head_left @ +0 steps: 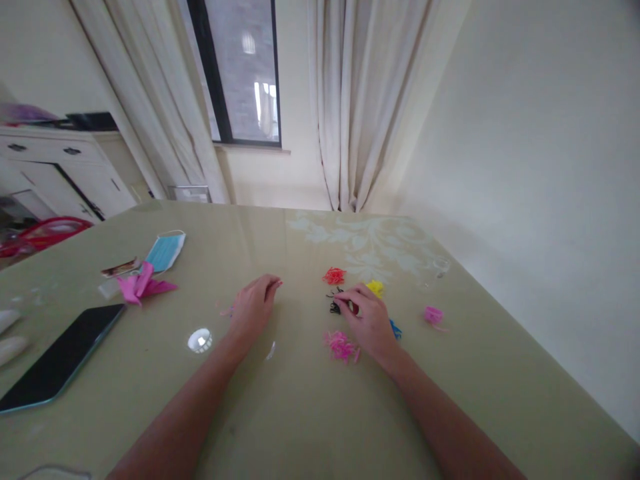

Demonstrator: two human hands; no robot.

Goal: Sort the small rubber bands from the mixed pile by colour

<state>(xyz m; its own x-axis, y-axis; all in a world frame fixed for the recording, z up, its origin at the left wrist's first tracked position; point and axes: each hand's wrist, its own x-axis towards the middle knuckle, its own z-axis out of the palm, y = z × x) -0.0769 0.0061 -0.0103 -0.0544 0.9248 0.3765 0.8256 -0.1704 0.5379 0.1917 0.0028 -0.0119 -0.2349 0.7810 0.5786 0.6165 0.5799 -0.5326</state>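
Observation:
My right hand (367, 320) is closed in a pinch at a small pile of black rubber bands (335, 308), with a thin black band at its fingertips. Around it lie a red pile (334, 275), a yellow pile (375, 288), a pink pile (341, 347) and a blue pile (395, 329) partly hidden behind the hand. My left hand (255, 303) rests over the table to the left, thumb and fingers pressed together; what they hold is too small to make out. A few tiny coloured bits (227, 311) lie beside its wrist.
On the left are a dark tablet (65, 353), a pink folded-paper shape (144, 285), a blue face mask (166, 252) and a clear shiny dome (200, 341). To the right sit a pink coil (433, 315) and a clear cup (441, 267). A wall borders the table's right side.

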